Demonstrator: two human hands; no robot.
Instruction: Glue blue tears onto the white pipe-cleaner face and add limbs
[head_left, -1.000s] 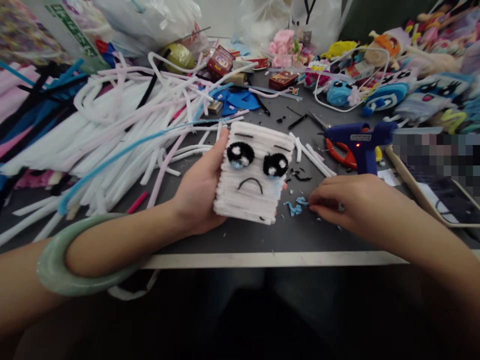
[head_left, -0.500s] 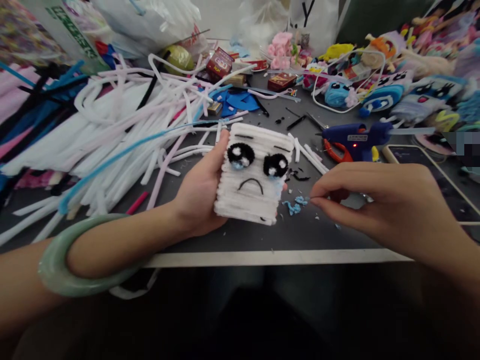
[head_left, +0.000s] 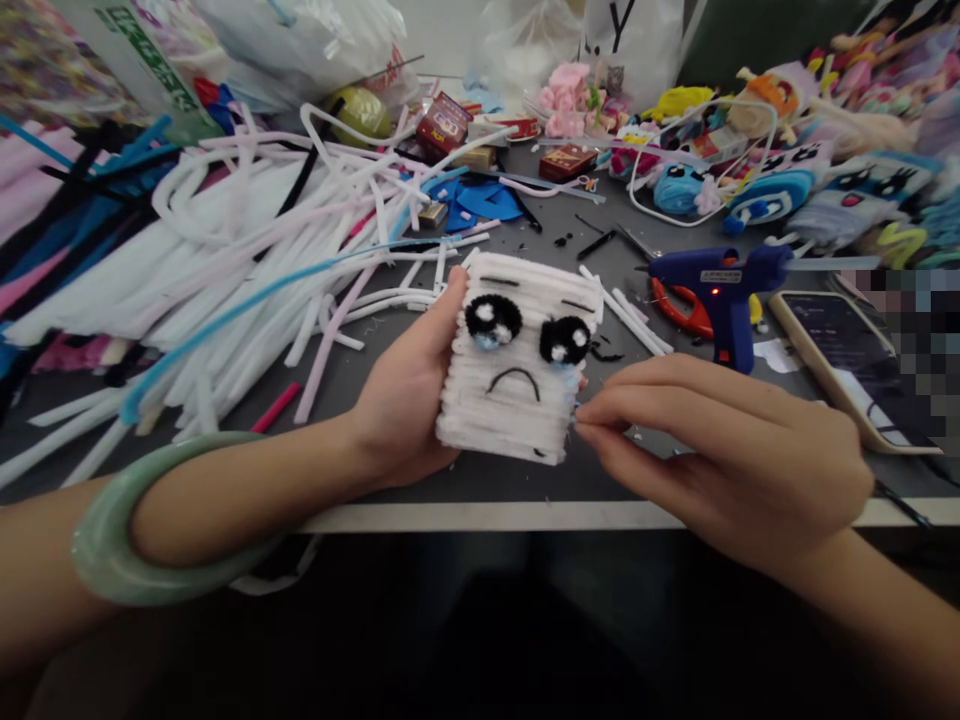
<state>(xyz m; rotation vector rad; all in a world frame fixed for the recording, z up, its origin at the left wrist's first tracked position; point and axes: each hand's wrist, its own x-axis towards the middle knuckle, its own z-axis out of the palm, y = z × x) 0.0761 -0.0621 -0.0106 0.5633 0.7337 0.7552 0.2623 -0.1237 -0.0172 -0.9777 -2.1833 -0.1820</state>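
Note:
My left hand point(head_left: 405, 380) grips a white pipe-cleaner panel point(head_left: 510, 420) from its left side, the fingers hidden behind it. The panel carries a sad face: fuzzy black eyes with white spots, thin black brows, a downturned mouth and light blue below the eyes. At its lower right edge, my right hand point(head_left: 720, 450) is closed in a pinch, thumb against forefinger. Whatever lies between those fingertips is too small to make out. A green bangle point(head_left: 112, 540) circles my left forearm.
White and pink pipe cleaners point(head_left: 247, 240) cover the left of the table. A blue glue gun point(head_left: 724, 280) with a red light lies beside red-handled scissors point(head_left: 679, 305) and a phone point(head_left: 847, 360). Plush-like figures point(head_left: 772, 195) crowd the back right. The table's pale front edge point(head_left: 495, 516) runs below my hands.
My right hand has moved left, its pinched fingertips now close to the panel's edge, covering the blue fluff on the table. The panel has shifted slightly right and down.

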